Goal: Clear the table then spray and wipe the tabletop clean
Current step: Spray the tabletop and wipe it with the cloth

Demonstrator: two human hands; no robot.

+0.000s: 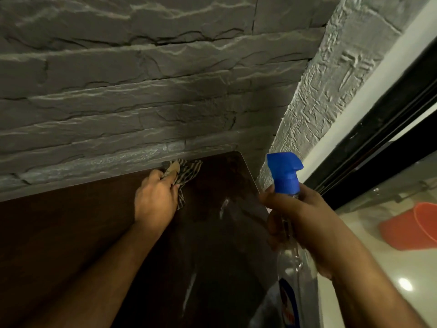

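Observation:
The dark brown tabletop (71, 233) fills the lower left and runs up to a rounded far-right corner against the wall. My left hand (156, 197) presses a striped cloth (189, 171) onto the tabletop near that far corner. My right hand (300, 223) grips a clear spray bottle (289, 261) with a blue trigger head (285, 171), held upright above the table's right edge. Wet streaks shine on the tabletop between my two arms.
A grey stone-textured wall (142, 79) stands right behind the table. A lighter textured wall (319, 102) and a dark window frame (378, 138) run along the right. An orange bucket (411, 226) lies on the pale floor at the right.

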